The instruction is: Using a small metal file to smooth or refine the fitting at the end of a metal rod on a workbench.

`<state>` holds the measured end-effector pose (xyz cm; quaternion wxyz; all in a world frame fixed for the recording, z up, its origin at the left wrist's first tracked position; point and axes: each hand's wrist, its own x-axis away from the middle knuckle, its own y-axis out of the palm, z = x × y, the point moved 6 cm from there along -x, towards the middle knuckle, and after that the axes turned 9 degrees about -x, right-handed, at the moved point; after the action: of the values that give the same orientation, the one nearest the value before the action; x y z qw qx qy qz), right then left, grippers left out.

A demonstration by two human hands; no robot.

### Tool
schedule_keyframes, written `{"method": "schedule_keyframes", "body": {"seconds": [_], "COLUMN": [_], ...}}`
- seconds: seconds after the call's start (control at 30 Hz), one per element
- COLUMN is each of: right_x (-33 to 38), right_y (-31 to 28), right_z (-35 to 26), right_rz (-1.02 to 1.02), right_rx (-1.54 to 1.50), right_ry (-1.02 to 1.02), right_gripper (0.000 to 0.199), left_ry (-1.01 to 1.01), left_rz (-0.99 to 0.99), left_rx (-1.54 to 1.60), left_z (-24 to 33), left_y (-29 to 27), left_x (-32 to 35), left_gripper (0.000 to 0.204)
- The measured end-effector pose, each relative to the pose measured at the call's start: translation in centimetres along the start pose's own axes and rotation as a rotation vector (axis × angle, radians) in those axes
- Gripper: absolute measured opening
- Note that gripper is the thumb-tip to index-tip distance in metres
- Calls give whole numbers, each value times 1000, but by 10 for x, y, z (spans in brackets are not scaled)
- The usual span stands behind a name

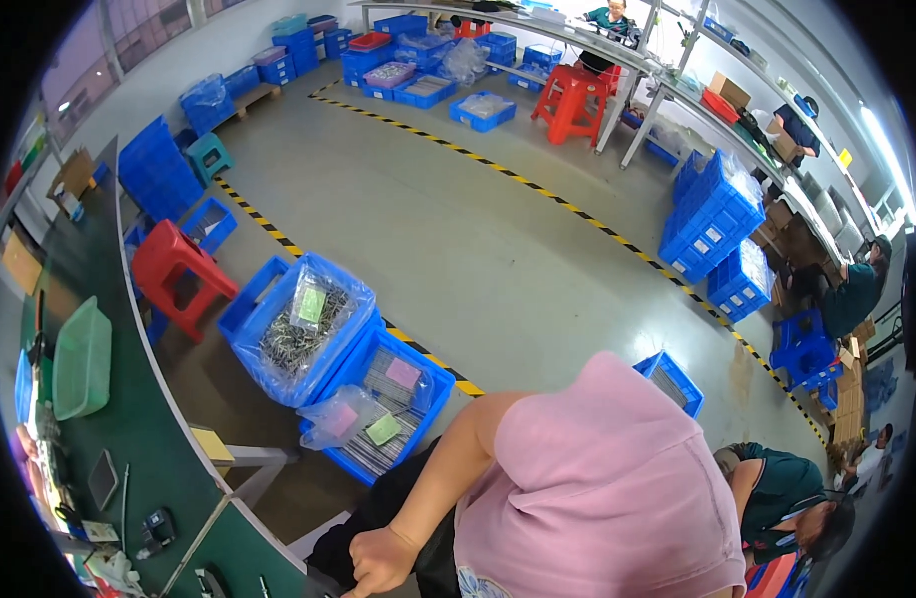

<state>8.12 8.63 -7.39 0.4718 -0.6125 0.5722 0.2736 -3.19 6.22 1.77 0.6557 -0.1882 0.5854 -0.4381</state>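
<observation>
My right hand (383, 560) is at the lower edge, beside the green bench top. Its fingers are curled closed, and the frame cuts off the fingertips, so whatever they hold is hidden. The bare forearm comes down to it from a pink sleeve. My left hand is out of view. Close beyond my forearm stands a blue crate (446, 391) of thin metal rods, with clear bags and pink and green slips on top. Next to it, a bag-lined blue bin (241, 329) holds a heap of small metal parts (296, 344) under a bagged green slip.
The green bench (144, 424) curves along the left, carrying a green plastic tub (82, 359) and small tools. A red stool (179, 274) stands beside it. Blue crates (712, 214) are stacked at right. A person in dark green (782, 488) bends close behind me; others sit farther off.
</observation>
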Motion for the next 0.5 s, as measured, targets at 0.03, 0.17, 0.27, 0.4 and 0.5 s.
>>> {"method": "schedule_keyframes", "body": {"seconds": [0.03, 0.17, 0.27, 0.4, 0.5], "right_x": [0, 2, 3, 3, 0], "right_y": [0, -1, 1, -1, -4], "right_z": [0, 1, 2, 0, -2], "right_rz": [3, -2, -2, 6, 16], "right_rx": [-7, 1, -3, -10, -32], "right_ry": [-1, -4, 0, -15, -22], "right_gripper": [36, 36, 36, 33, 30], "left_ry": [-1, -31, -12, -21, -42], "left_rz": [0, -3, 7, -8, -27], "left_rx": [11, 24, 14, -7, -24], "left_z": [1, 8, 5, 4, 1], "left_y": [0, -3, -1, 0, 1], "left_x": [0, -1, 1, 1, 2], "left_gripper": [31, 29, 27, 27, 28]}}
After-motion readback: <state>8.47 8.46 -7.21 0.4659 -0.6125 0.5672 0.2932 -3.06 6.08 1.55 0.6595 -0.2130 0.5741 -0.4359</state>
